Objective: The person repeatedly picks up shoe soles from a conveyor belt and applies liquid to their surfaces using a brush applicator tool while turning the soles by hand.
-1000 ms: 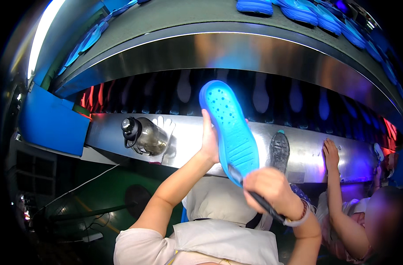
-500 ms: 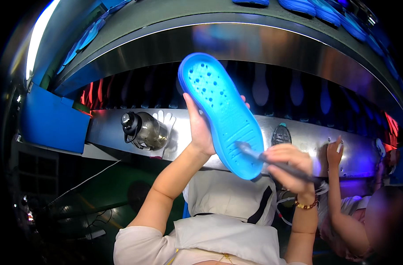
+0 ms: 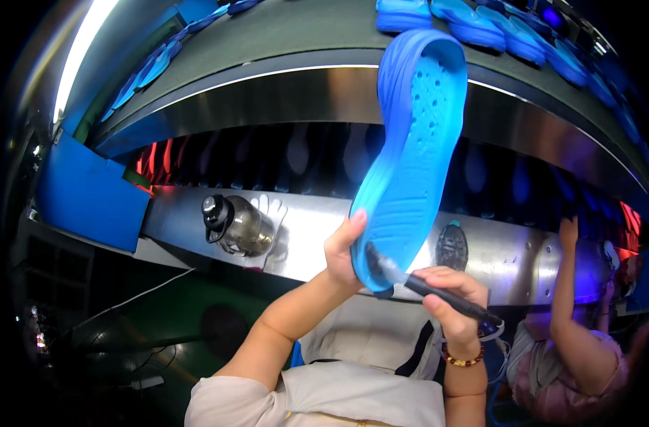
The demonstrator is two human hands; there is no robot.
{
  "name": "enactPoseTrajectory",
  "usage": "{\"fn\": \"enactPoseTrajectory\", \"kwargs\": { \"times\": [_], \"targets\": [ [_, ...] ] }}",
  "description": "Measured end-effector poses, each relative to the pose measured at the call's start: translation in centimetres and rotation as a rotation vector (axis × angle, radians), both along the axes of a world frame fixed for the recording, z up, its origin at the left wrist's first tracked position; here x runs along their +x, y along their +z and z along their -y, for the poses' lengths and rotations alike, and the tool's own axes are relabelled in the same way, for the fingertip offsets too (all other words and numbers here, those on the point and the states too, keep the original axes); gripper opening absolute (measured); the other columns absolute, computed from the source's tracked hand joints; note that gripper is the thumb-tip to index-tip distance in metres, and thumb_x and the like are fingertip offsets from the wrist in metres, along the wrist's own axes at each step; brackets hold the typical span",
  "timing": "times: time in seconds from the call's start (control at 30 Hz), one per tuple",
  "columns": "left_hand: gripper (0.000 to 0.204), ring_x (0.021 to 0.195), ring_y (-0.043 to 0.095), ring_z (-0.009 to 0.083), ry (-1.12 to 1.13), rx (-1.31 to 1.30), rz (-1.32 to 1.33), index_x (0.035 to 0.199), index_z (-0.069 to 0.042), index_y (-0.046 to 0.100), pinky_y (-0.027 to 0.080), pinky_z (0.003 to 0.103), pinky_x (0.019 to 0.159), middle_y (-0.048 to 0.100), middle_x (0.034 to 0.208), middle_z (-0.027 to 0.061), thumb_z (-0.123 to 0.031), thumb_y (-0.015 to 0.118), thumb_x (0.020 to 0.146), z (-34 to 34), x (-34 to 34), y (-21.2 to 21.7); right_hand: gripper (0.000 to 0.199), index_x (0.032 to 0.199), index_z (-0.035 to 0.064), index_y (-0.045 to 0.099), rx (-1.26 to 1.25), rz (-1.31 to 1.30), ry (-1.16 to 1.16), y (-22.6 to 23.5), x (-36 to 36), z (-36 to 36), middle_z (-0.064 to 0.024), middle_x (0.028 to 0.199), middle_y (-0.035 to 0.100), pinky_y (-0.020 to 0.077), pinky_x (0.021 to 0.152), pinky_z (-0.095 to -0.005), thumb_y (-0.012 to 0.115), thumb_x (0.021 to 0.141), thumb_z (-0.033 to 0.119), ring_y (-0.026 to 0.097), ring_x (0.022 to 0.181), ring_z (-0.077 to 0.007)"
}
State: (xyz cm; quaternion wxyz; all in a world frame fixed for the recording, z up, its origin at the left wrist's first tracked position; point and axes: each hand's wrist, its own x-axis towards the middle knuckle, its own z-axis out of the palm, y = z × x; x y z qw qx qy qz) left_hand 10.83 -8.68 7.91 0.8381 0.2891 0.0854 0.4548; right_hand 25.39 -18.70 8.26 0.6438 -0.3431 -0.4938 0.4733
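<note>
Steel conveyor housing (image 3: pixel 524 256) curves across the back, blue soles (image 3: pixel 481 28) riding the belt on top, dark water jug (image 3: pixel 235 226) lying on the ledge. Left hand (image 3: pixel 343 250) grips the blue shoe sole (image 3: pixel 410 156) at its heel end, held upright above the ledge: bright blue, moulded tread with small dots, raised rim. Right hand (image 3: pixel 449 295) is clenched round a black pen-like tool (image 3: pixel 427 288), tip touching the sole's heel edge.

Shoe factory floor — blue soles (image 3: pixel 474 21) riding a curved conveyor belt (image 3: pixel 281 32), steel machine housing (image 3: pixel 267 99), co-worker (image 3: pixel 573 341) alongside — production line
</note>
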Motion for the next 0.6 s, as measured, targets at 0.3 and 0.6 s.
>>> {"fn": "enactPoseTrajectory", "kwargs": {
  "times": [0.3,0.6],
  "targets": [
    [0.053,0.100,0.055,0.0264,-0.076,-0.161,0.257,0.121,0.004,0.042,0.043,0.038,0.089,0.054,0.113,0.0183,-0.035,0.045,0.085,-1.8,0.5,1.0,0.019,0.085,-0.0038,0.061,0.249,0.469,0.012,2.8,0.7,-0.9,-0.0192,0.088,0.063,0.0485,0.077,-0.0337,0.062,0.067,-0.004,0.062,0.083,-0.0284],
    [0.052,0.099,0.056,0.0273,-0.270,-0.184,0.284,0.120,0.004,0.042,0.043,0.039,0.089,0.054,0.113,0.0184,-0.034,0.045,0.085,-3.3,0.4,1.6,0.019,0.081,0.0002,0.063,0.301,0.577,-0.080,3.9,2.8,-2.6,-0.0151,0.082,0.065,0.0495,0.071,-0.0323,0.065,0.062,-0.002,0.064,0.079,-0.0264]
  ]
}}
